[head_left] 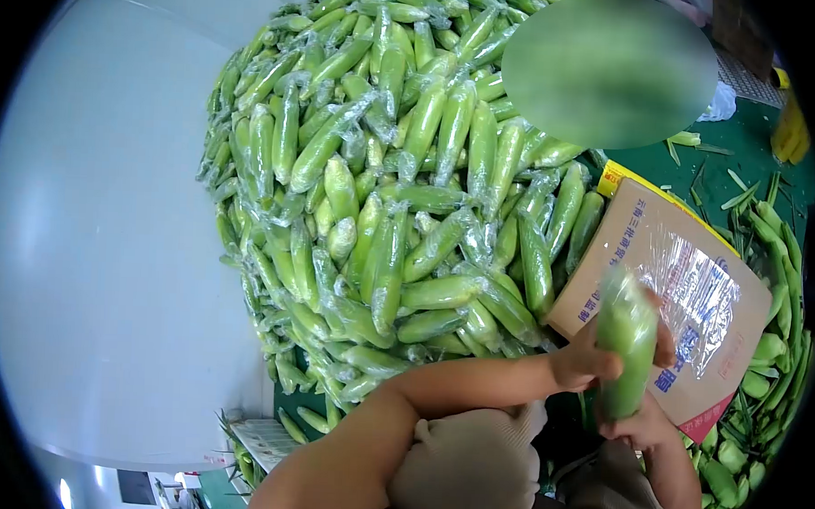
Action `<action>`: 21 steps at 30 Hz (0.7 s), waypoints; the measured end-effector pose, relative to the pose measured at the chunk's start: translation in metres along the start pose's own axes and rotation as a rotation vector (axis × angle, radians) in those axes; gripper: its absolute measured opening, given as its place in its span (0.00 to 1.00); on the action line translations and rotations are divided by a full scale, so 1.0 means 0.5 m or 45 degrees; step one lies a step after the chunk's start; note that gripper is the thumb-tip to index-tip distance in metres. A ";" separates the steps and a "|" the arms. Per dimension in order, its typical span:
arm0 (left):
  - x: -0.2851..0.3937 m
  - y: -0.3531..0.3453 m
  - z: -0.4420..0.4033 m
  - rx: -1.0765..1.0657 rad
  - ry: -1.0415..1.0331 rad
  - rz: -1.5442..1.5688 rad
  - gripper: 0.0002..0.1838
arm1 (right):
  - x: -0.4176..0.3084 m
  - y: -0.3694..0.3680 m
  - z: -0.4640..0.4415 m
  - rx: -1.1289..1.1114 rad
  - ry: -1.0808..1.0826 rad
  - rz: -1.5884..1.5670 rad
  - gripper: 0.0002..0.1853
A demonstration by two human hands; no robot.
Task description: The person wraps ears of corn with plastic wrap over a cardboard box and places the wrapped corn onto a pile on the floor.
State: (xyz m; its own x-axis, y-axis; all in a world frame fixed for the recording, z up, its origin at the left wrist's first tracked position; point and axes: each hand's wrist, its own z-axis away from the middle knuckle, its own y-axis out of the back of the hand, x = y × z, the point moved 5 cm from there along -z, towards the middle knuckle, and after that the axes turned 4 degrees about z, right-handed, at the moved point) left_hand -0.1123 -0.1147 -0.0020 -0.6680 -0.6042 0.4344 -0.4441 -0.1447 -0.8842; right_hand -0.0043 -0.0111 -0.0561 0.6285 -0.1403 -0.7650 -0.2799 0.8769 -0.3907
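A green ear of corn [627,343], shiny with clear film, stands nearly upright between my two hands. My left hand [588,358] is wrapped round its middle, with the thumb in front and fingertips showing on the far side. At the ear's lower end, my right hand [637,426] grips it with bent fingers. Behind the ear lies a tilted cardboard box [666,290] with printed characters and crinkled clear film on top.
A large heap of film-wrapped corn [390,254] rises on the left and ahead. Unwrapped corn and husks [768,348] lie right of the box. Green table surface [744,132] shows at upper right, near something yellow [791,129]. A pale wall [112,244] stands left.
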 end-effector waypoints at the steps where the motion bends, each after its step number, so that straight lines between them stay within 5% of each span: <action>1: 0.021 0.007 0.002 0.076 0.094 -0.167 0.38 | -0.002 -0.010 -0.013 -0.050 -0.159 -0.068 0.28; 2: 0.030 0.022 0.008 0.054 0.175 -0.367 0.38 | -0.042 -0.050 -0.039 0.042 -0.001 -0.501 0.17; 3: 0.024 0.040 0.018 0.014 0.262 -0.536 0.37 | -0.064 -0.068 -0.043 0.052 -0.173 -0.319 0.16; 5: 0.018 0.127 0.096 0.431 0.537 -0.734 0.30 | -0.041 -0.052 -0.073 -0.061 0.023 0.069 0.26; 6: 0.087 0.169 0.112 0.564 0.529 -0.824 0.28 | -0.044 -0.039 -0.063 0.181 0.342 0.106 0.49; 7: 0.215 0.185 0.088 0.606 0.294 -0.927 0.27 | -0.047 -0.018 -0.038 0.114 0.349 0.067 0.59; 9: 0.502 0.200 -0.001 0.609 -0.199 -1.024 0.25 | -0.046 0.055 0.033 0.401 0.801 0.198 0.45; 12: 0.753 0.102 -0.124 0.536 -0.954 -0.656 0.22 | 0.002 0.207 0.219 1.233 0.490 0.034 0.26; 13: 0.747 0.087 -0.128 0.579 -1.095 -0.602 0.21 | 0.046 0.273 0.266 1.471 0.660 -0.027 0.21; 15: 0.661 0.121 -0.139 0.695 -0.939 -0.864 0.11 | 0.132 0.385 0.397 2.229 0.263 0.638 0.18; 16: 0.587 0.183 -0.135 0.775 -0.752 -1.146 0.08 | 0.205 0.440 0.415 2.313 0.131 0.913 0.17; 17: 0.465 0.218 -0.125 0.209 -0.884 -2.328 0.13 | 0.245 0.472 0.453 2.375 -0.037 1.217 0.16; 18: 0.325 0.234 -0.123 0.586 -0.332 -1.966 0.23 | 0.277 0.504 0.468 2.318 -0.045 1.183 0.16; 19: 0.215 0.193 -0.109 0.223 -0.070 -2.477 0.33 | 0.297 0.534 0.474 2.247 -0.057 1.153 0.16; 21: 0.102 0.232 -0.068 -0.238 0.106 -2.770 0.38 | 0.274 0.573 0.441 2.268 -0.044 1.071 0.16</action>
State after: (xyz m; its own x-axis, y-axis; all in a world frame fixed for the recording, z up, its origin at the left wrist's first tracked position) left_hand -0.2181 -0.1355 -0.0766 0.8025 0.3793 0.4606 -0.3623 -0.3036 0.8812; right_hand 0.1616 0.3225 -0.1599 0.7660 0.4747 -0.4334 0.4446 0.0957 0.8906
